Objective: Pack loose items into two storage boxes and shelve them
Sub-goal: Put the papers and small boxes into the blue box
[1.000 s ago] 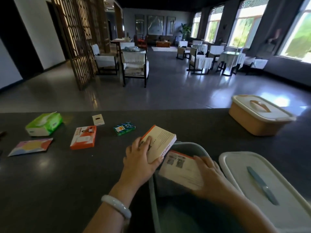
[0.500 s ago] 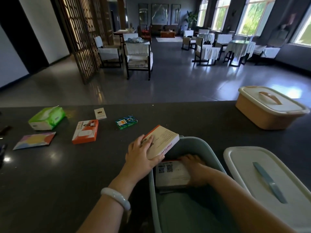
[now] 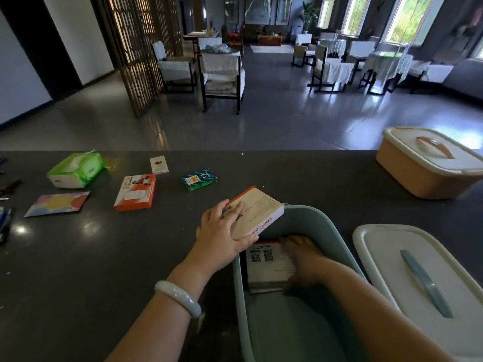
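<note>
The left hand (image 3: 222,228) is gripping a cream box (image 3: 257,211) and holding it tilted over the far left rim of the open grey-green bin (image 3: 337,228). Inside the bin, the right hand (image 3: 304,259) is holding a second box (image 3: 269,267) low against the left wall. The bin's white lid (image 3: 418,278) is lying just right of the bin.

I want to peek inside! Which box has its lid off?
The grey-green box nearest the person is open; its white lid lies beside it. The orange box farther back is lidded.

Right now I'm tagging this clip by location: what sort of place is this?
Probably a restaurant or tea-house dining hall: cloth-draped tables with covered chairs, a wooden lattice screen, and a long dark counter where the person is packing.
</note>
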The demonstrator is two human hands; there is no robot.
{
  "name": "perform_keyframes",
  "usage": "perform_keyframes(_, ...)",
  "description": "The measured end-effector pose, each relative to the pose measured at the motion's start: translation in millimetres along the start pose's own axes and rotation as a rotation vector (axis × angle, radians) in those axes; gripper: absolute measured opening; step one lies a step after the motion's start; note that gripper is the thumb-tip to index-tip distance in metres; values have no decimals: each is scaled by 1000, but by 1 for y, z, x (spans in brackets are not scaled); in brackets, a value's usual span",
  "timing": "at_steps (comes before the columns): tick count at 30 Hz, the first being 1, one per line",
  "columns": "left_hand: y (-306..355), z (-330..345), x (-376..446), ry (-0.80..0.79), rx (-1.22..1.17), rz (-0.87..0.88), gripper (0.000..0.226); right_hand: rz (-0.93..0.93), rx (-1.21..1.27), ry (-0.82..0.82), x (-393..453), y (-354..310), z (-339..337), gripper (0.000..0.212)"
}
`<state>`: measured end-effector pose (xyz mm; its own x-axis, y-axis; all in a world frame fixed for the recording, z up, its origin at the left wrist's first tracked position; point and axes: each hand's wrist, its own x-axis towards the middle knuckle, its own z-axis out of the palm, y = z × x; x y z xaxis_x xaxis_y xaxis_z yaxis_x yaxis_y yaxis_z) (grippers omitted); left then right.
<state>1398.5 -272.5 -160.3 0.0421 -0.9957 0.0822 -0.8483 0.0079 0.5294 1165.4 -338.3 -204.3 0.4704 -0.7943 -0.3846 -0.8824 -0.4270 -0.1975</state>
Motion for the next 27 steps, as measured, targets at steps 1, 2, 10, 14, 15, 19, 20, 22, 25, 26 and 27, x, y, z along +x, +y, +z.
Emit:
perform_keyframes(1,0,0,0,4,0,0,84,-5,-3,12,0,0,1,128)
perform_keyframes(2,1,0,0,8,-4,1,84,-12,0,21,1,0,2,129)
perform_keyframes(10,4,-2,-1,-7,7,-5,84,-47,3,29,3,2,1,120)
perform_keyframes(14,4,-2,-1,-8,25,-2,84,-27,4,33,6,3,5,125)
perform_keyframes(15,4,-2,-1,-9,30,-3,84,-24,11,31,6,3,5,126)
perform_keyframes(19,2,-1,0,-16,27,-5,85,-27,28,46,5,3,6,129)
perform_keyframes(20,2,0,1,-15,28,-6,85,-29,36,52,5,2,6,129)
perform_keyframes(22,2,0,1,-10,30,-11,86,-30,53,60,4,2,7,130)
perform_keyframes(25,2,1,1,-10,37,-19,86,-18,59,77,3,2,7,132)
perform_keyframes(26,2,1,1,-13,41,-25,86,-15,50,82,3,3,7,133)
perform_keyframes(27,3,1,1,-14,43,-33,86,-11,39,80,3,4,6,134)
